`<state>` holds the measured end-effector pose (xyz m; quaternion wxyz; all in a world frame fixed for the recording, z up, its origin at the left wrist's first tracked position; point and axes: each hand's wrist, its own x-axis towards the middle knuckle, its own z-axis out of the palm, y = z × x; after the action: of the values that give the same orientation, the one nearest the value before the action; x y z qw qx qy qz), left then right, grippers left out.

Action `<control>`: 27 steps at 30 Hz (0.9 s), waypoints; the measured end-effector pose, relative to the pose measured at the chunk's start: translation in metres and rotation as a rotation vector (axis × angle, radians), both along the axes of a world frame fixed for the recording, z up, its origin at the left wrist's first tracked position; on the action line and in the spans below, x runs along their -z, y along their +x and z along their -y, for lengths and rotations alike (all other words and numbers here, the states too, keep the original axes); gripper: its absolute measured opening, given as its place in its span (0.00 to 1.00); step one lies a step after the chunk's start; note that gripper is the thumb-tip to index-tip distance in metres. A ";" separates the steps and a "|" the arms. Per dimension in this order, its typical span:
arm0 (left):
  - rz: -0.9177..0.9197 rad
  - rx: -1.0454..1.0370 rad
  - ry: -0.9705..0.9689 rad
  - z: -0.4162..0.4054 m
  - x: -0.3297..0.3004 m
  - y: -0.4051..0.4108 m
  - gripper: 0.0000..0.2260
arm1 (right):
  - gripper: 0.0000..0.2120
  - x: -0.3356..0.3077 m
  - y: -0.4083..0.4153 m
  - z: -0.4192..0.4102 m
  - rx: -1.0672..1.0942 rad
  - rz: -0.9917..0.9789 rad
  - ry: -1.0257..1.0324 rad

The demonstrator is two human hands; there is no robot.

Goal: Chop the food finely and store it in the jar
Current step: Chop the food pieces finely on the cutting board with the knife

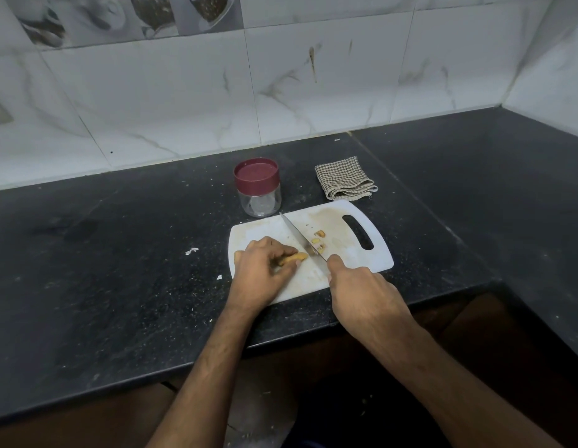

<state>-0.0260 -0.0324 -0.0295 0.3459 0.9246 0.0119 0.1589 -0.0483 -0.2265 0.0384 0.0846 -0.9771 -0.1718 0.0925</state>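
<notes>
Black speckled worktop (119, 270) runs into a corner under marbled white tiles (184, 101). On it, a white plastic board (345, 253) with a slot handle, stained in the middle. Left hand (263, 270) on the board, fingers curled, its grip pinning a small yellowish food piece (295, 257) whose tip pokes out toward the blade. Right hand (362, 286) has its grip wrapped round the knife (300, 236) handle; the steel blade slants across the board, just beside the piece. Cut bits (320, 240) lie right of the blade. Behind the board, a clear jar (259, 192) with a maroon lid on, and a folded checked cloth (344, 179).
</notes>
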 end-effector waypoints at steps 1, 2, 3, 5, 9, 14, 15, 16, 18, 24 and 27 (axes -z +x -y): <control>0.002 0.011 -0.003 0.000 -0.001 0.000 0.09 | 0.18 -0.001 0.000 0.000 0.001 -0.001 -0.002; 0.003 0.025 -0.008 0.000 0.000 -0.001 0.09 | 0.18 -0.002 -0.001 0.000 0.003 -0.003 -0.004; 0.013 0.044 -0.022 -0.001 0.000 -0.001 0.10 | 0.18 -0.002 0.000 0.001 0.003 -0.003 -0.005; 0.020 0.064 -0.085 -0.002 0.002 0.000 0.12 | 0.16 -0.004 -0.001 0.002 0.000 -0.009 -0.012; 0.046 0.002 -0.247 -0.001 -0.004 -0.002 0.22 | 0.11 -0.004 -0.002 0.003 -0.004 -0.039 -0.035; 0.073 -0.074 -0.317 -0.003 0.001 0.000 0.15 | 0.06 -0.002 -0.006 0.005 -0.047 -0.063 -0.023; 0.070 -0.065 -0.302 -0.003 0.001 0.000 0.13 | 0.05 -0.002 -0.006 0.005 -0.046 -0.064 -0.020; 0.067 -0.054 -0.292 -0.003 0.001 0.000 0.12 | 0.06 -0.001 -0.006 0.005 -0.042 -0.070 -0.020; 0.067 -0.031 -0.281 -0.002 0.001 -0.001 0.11 | 0.08 0.000 -0.005 0.004 -0.026 -0.089 -0.022; 0.030 0.017 -0.117 0.005 -0.002 -0.001 0.14 | 0.14 0.002 -0.003 0.003 0.039 -0.029 0.016; 0.048 0.024 0.024 0.008 -0.002 -0.002 0.13 | 0.14 0.003 -0.003 0.002 0.017 -0.022 0.039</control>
<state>-0.0280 -0.0401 -0.0272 0.3369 0.9247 -0.0091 0.1769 -0.0515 -0.2285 0.0356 0.1060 -0.9757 -0.1644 0.0992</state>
